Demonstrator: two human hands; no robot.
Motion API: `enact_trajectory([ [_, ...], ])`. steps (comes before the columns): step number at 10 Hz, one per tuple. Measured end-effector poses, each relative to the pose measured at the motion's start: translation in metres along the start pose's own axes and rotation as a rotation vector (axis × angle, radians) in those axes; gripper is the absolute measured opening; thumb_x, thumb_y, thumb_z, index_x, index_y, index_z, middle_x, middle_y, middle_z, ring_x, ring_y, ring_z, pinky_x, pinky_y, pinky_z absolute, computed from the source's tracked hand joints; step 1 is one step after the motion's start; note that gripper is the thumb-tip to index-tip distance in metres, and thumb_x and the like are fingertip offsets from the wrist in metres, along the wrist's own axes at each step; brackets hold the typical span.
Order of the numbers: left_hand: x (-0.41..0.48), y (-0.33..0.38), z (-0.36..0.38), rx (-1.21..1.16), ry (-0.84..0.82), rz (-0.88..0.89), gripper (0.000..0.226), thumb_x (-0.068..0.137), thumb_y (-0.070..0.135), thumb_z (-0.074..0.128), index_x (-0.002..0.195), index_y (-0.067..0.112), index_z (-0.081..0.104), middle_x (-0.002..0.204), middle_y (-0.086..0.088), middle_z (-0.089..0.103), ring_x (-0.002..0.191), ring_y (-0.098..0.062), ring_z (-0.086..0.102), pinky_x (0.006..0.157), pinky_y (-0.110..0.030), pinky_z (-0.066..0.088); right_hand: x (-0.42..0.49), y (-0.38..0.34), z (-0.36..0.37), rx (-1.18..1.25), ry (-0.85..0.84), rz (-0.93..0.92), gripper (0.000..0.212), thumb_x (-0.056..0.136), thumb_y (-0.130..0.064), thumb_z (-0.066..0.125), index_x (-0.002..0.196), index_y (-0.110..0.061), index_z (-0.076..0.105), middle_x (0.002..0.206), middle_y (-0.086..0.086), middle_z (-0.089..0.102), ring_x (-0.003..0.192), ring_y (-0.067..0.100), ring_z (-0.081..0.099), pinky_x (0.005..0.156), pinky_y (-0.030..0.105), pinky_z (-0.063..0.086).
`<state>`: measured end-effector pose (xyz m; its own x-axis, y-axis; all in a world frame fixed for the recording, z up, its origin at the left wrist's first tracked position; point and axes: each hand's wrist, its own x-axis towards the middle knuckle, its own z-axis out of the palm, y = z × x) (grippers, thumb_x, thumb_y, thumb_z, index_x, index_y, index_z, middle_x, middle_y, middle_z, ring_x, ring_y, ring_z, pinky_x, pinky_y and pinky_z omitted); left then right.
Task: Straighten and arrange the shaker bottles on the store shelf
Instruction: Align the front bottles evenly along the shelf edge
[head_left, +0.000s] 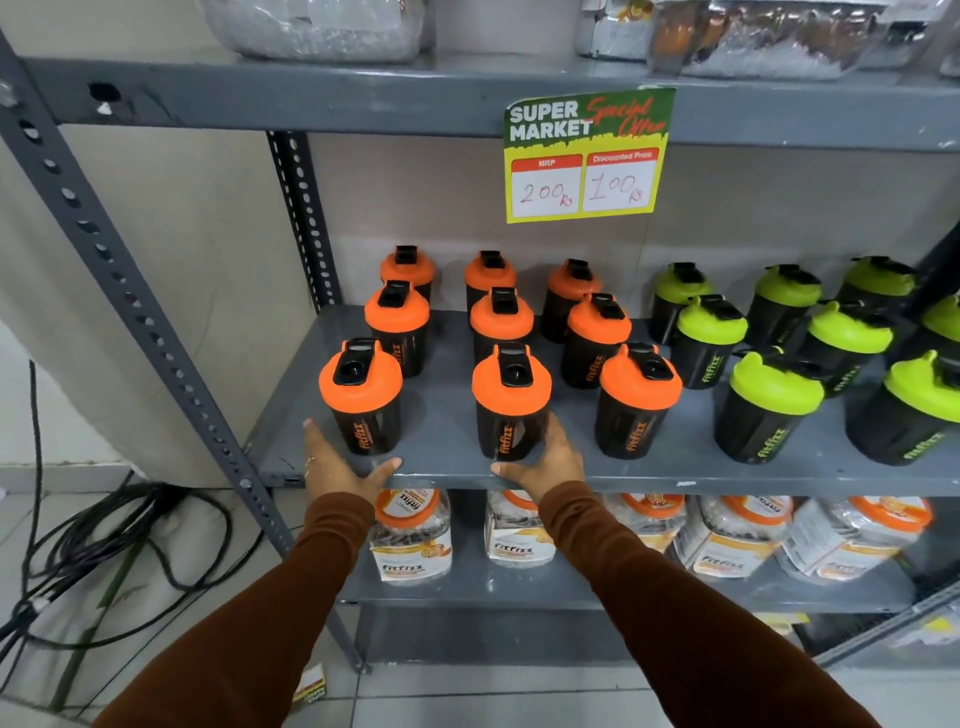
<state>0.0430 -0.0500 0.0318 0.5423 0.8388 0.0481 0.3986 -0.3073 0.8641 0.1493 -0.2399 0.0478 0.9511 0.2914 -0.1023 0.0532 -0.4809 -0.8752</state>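
- The orange-lidded shaker bottles (511, 400) stand upright on the left half of the grey metal shelf (441, 436), nine of them in three rows of three running from the front edge to the back wall; each has a black body with "fitfizz" printed down the side.
- The front-left orange-lidded bottle (361, 397) stands near the front left corner of the shelf, and the left hand (343, 467) cups its base: the fingers (314, 441) are spread wide along its left side and the thumb lies at the front edge just beside the base.
- The front-middle bottle is held low between the thumb and fingers of the right hand (545, 462), which wraps round its right side and front, the thumb resting on the front edge.
- The front-right orange-lidded bottle (636, 400) stands apart from both hands.
- Both arms wear brown sleeves (649, 597).
- The green-lidded shaker bottles (769, 405) fill the right half of the same shelf, also upright in rows.
- A "Super Market Special Offer" price tag (584, 156) hangs from the front edge of the shelf above.
- Clear fitfizz jars (410, 535) with orange lids sit on the shelf below.
- Black cables (104, 545) lie on the tiled floor to the left of the rack.
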Motion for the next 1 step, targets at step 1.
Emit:
enact_trajectory([
  [1,-0.0317,-0.0073,0.007,0.264,0.109,0.283,0.097,0.071,0.033,0.073,0.14,-0.005,0.015,0.15,-0.026,0.012,0.139,-0.039,0.012,0.113,-0.047,0.015,-0.0227,0.0044,-0.0006,-0.065,-0.02,-0.018,0.095,0.068,-0.023,0.08,0.142,-0.012,0.022,0.146,0.012,0.039,0.133,0.029,0.037,0.112,0.043,0.031],
])
